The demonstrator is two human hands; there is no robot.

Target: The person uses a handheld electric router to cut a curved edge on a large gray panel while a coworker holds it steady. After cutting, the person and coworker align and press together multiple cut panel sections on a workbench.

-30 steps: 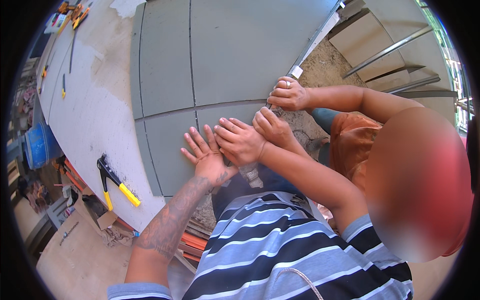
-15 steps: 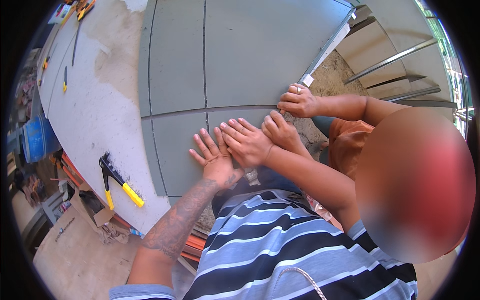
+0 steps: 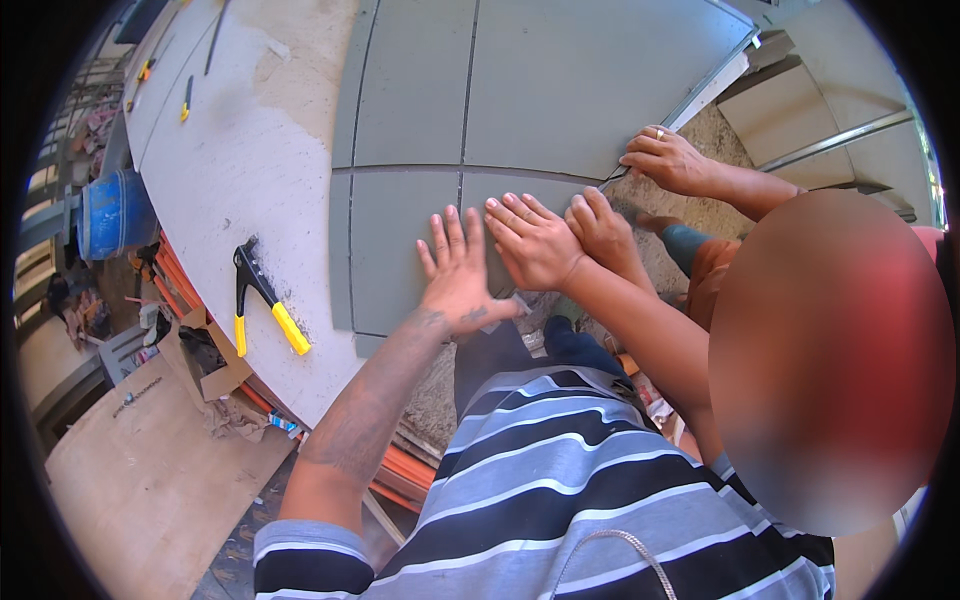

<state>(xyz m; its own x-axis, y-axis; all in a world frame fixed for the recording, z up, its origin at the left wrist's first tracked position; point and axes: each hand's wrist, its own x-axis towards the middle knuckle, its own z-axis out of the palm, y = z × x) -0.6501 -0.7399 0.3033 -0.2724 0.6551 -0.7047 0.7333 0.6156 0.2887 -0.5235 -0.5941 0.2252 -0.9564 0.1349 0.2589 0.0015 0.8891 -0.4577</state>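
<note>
My left hand (image 3: 458, 268) rests palm down on a grey panel (image 3: 400, 230), fingers spread, near its front edge. Flat beside it lies my right hand (image 3: 533, 240), fingers stretched out, with a small gap between the two. Thin dark grooves run along and across the panel. At the panel's right edge, a co-worker's near hand (image 3: 605, 230) is curled over the rim close to my right hand. The co-worker's other hand (image 3: 665, 160), with a ring, grips by the groove's end, where a thin dark strip-like piece (image 3: 613, 178) shows.
On the white tabletop (image 3: 290, 200) left of the panel lies a hand riveter-like tool (image 3: 265, 295) with yellow grips. A yellow cutter (image 3: 187, 98) lies farther back. Beyond the table's left edge stand a blue bucket (image 3: 115, 215) and a cardboard box (image 3: 215, 355). The co-worker leans in at right.
My hands have come apart a little, still flat on the panel. The co-worker's ringed hand has moved outward from the panel's edge. The whole view has shifted.
</note>
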